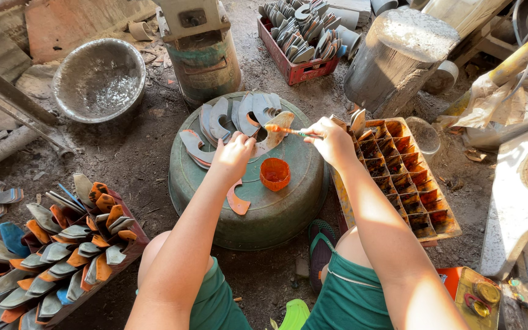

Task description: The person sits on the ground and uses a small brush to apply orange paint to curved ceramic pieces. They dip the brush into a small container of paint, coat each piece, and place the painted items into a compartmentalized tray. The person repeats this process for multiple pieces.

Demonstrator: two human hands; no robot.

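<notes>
My right hand (331, 139) holds a small paintbrush (285, 129) with an orange-loaded tip over a curved pale metal blade (274, 135). My left hand (234, 154) presses down on that blade's near end. Both rest on an overturned green basin (264, 211) used as a work surface. A small orange paint cup (275, 174) stands on the basin just in front of my hands. Several unpainted grey blades (227, 119) are fanned on the basin's far side, and one orange-painted blade (238, 201) lies near my left wrist.
A crate of painted blades (62, 256) stands at lower left. An orange divided tray (407, 180) sits to the right. A red crate of grey blades (300, 43) is at the back, with a metal bowl (99, 79), a green drum (206, 58) and a wood stump (398, 55).
</notes>
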